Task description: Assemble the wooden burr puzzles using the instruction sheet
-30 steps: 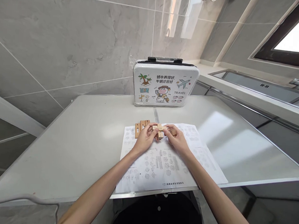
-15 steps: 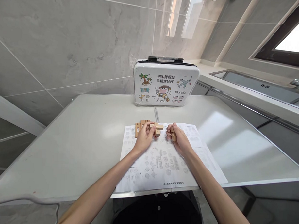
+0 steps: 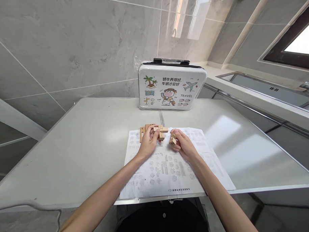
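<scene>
My left hand (image 3: 148, 143) is closed around a small cross of joined wooden puzzle pieces (image 3: 161, 131), held just above a printed instruction sheet (image 3: 173, 167). My right hand (image 3: 182, 142) pinches a single notched wooden piece (image 3: 172, 140), a short gap to the right of the cross. Several more wooden pieces (image 3: 144, 130) lie on the sheet's far left corner, partly hidden behind my left fingers.
A white cartoon-printed carry case (image 3: 171, 85) stands upright at the back of the grey folding table (image 3: 87, 140), against a tiled wall. A counter with a sink (image 3: 267, 89) runs along the right. A pale cable (image 3: 27, 206) curls at the near left edge.
One second ago both hands held the pieces together as one cluster. My right hand has pulled one piece away to the right and turned it, while my left hand keeps the cross.
</scene>
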Demonstrator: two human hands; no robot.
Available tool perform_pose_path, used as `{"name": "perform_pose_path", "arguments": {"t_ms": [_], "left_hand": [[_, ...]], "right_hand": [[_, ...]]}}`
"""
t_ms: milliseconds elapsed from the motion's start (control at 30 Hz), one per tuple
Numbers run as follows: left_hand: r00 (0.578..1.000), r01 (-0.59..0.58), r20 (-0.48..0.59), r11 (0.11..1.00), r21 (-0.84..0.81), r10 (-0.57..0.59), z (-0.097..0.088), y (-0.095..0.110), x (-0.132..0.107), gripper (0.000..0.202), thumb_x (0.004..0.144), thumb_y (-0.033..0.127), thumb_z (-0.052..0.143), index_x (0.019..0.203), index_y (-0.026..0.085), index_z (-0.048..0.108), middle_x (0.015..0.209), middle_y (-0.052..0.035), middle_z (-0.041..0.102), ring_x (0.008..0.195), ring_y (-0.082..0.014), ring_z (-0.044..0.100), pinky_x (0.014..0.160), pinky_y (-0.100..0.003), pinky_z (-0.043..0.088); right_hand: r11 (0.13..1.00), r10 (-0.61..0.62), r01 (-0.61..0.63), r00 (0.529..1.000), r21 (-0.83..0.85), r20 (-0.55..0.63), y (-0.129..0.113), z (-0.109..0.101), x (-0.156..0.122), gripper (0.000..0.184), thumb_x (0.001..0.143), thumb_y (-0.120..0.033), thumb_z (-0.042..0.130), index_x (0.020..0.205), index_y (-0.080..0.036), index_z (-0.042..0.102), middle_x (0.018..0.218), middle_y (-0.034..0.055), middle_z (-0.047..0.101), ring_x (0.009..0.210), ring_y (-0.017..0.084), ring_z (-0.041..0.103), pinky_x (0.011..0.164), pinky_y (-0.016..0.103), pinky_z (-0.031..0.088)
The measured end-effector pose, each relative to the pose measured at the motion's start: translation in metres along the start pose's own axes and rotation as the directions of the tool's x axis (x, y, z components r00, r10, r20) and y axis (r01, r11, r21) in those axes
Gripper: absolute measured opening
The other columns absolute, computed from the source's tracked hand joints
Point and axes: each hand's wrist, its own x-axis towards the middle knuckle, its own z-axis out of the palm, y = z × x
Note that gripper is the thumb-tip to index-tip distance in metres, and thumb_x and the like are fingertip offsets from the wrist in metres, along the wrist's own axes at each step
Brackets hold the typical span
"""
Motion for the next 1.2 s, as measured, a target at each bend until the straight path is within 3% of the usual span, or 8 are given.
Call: {"name": "perform_pose_path", "arguments": {"t_ms": [167,333,567,700,800,967,1200], "left_hand": [[0.999,0.006,0.032,1.000,0.015,-0.007,0.000,0.000,-0.002,0.036,0.102,0.050,0.061,0.122,0.019,0.058,0.108,-0.0083,0.070,0.093,-0.0188,0.071,0.078,-0.029,0.058],[0.998,0.034,0.047,0.999,0.026,-0.035,0.001,-0.001,-0.003,0.037,0.103,0.050,0.060,0.124,0.019,0.058,0.104,-0.0078,0.071,0.091,-0.0197,0.072,0.077,-0.030,0.059],[0.999,0.035,0.028,0.999,0.027,-0.035,0.001,0.000,-0.004,0.035,0.103,0.046,0.059,0.124,0.018,0.058,0.123,-0.0128,0.071,0.110,-0.0224,0.071,0.090,-0.033,0.059],[1.000,0.028,0.011,1.000,0.000,-0.028,0.001,-0.002,-0.002,0.035,0.103,0.047,0.060,0.123,0.018,0.059,0.119,-0.0118,0.071,0.111,-0.0221,0.070,0.093,-0.034,0.058],[0.999,0.041,0.022,0.998,-0.043,-0.040,0.001,-0.006,-0.001,0.040,0.100,0.051,0.063,0.124,0.019,0.058,0.113,-0.0100,0.072,0.104,-0.0219,0.072,0.087,-0.034,0.059],[0.989,0.122,0.100,0.984,-0.127,-0.110,0.000,-0.006,-0.001,0.048,0.097,0.056,0.067,0.127,0.019,0.058,0.100,-0.0067,0.072,0.076,-0.0169,0.069,0.076,-0.033,0.059],[0.973,0.174,0.176,0.974,-0.144,-0.148,-0.001,0.000,-0.002,0.055,0.096,0.057,0.068,0.133,0.017,0.064,0.086,-0.0034,0.071,0.074,-0.0157,0.064,0.076,-0.031,0.054]], "right_hand": [[0.996,0.086,-0.085,0.996,0.036,-0.024,0.000,-0.002,0.000,0.043,0.082,-0.058,0.084,0.098,-0.024,0.063,0.069,-0.0073,0.054,0.041,0.003,0.030,0.038,0.019,0.028],[0.986,0.142,-0.139,0.990,0.096,-0.023,0.001,-0.007,0.002,0.043,0.082,-0.055,0.086,0.103,-0.023,0.067,0.072,-0.0065,0.054,0.043,0.002,0.030,0.036,0.016,0.029],[0.959,0.209,-0.221,0.975,0.179,0.079,0.002,-0.011,0.004,0.037,0.082,-0.044,0.090,0.100,-0.018,0.071,0.078,-0.0036,0.055,0.050,0.002,0.031,0.039,0.012,0.036],[0.964,0.195,-0.212,0.974,0.157,0.117,0.002,-0.011,0.004,0.031,0.085,-0.039,0.088,0.098,-0.016,0.072,0.083,-0.0021,0.056,0.050,0.002,0.029,0.040,0.012,0.036],[0.970,0.194,-0.212,0.970,0.118,0.148,0.002,-0.009,0.002,0.034,0.088,-0.045,0.085,0.095,-0.014,0.071,0.083,-0.0011,0.055,0.051,0.003,0.030,0.041,0.014,0.039],[0.968,0.207,-0.233,0.951,0.090,0.231,0.001,-0.006,-0.001,0.039,0.091,-0.052,0.079,0.094,-0.014,0.070,0.083,0.0004,0.057,0.053,0.005,0.032,0.044,0.017,0.041],[0.969,0.200,-0.230,0.944,0.091,0.262,0.000,-0.004,-0.004,0.041,0.092,-0.055,0.078,0.091,-0.016,0.066,0.080,-0.0005,0.058,0.052,0.005,0.029,0.042,0.017,0.037]]}}
